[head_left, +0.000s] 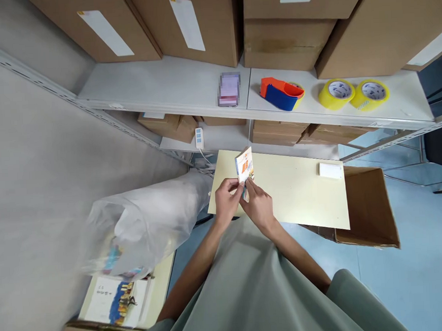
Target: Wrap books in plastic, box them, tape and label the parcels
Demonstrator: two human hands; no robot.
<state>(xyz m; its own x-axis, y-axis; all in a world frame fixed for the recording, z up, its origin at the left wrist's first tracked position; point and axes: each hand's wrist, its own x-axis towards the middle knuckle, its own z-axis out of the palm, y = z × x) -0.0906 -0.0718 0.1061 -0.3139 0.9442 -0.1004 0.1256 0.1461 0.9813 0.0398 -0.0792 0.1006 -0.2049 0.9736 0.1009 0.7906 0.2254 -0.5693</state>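
Observation:
Both my hands are closed on one small printed box [245, 165], white with orange lettering and a bluish side, held upright over the near edge of the cream tabletop [300, 191]. My left hand [226, 201] grips its lower left edge, with thumb and fingers pinched together. On the lower right, my right hand [258, 203] has its fingers pressed against it, thumb close to the left one. The bottom of the box is partly hidden behind my fingers.
A white slim box [330, 170] lies on the tabletop's right. An orange-and-blue tape dispenser [281, 94] and two yellow tape rolls [336, 93] sit on the shelf [187, 83]. An open carton [371, 207] stands right; a plastic bag [146, 224] bulges left, above a book [119, 299].

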